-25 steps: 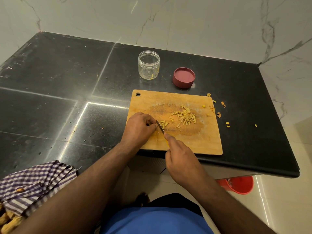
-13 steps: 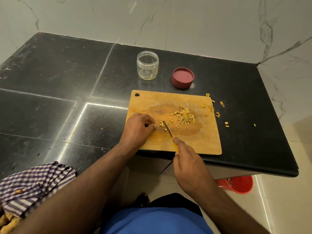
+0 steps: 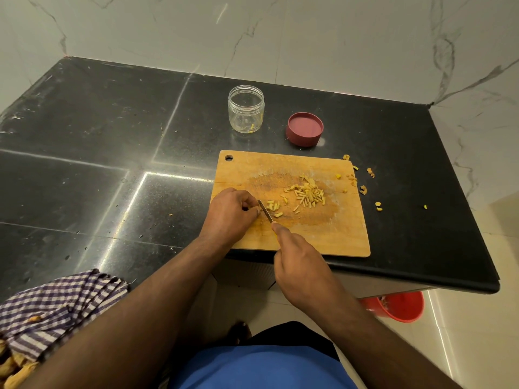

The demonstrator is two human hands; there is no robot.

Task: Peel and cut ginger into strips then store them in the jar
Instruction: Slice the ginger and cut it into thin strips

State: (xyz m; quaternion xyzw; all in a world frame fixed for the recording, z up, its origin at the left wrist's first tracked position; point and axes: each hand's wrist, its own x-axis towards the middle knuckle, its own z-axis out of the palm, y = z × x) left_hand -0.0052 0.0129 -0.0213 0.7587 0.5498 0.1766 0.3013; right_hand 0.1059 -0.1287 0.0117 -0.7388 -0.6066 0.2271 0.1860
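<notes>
Fingers (image 3: 254,210) of the left hand (image 3: 229,213) are curled tight at the near left of the one wooden cutting board (image 3: 345,237), apparently pinching a small piece of ginger that they hide from view, so what exactly they hold cannot be told. Just beside them the right hand (image 3: 299,272) is wrapped round the handle of a single small knife (image 3: 265,211), index finger stretched along its spine and the blade slanting down onto the board right against the left fingertips. One loose heap of cut ginger strips (image 3: 307,193) lies near the middle of the board, with a smaller cluster of several strips close to the blade; there are too many to count exactly. Beyond the board on the black surface (image 3: 112,130) stands one clear jar (image 3: 246,108), upright and open, with a couple of yellow bits at its bottom, and to its right one dark red lid (image 3: 304,129) lies apart from it. Roughly nine scraps of ginger peel (image 3: 363,189) are scattered on the surface off the board's right edge. At the lower left one purple checked cloth (image 3: 56,307) lies on the surface, and one red bucket (image 3: 398,306) stands on the floor below the surface's edge.
</notes>
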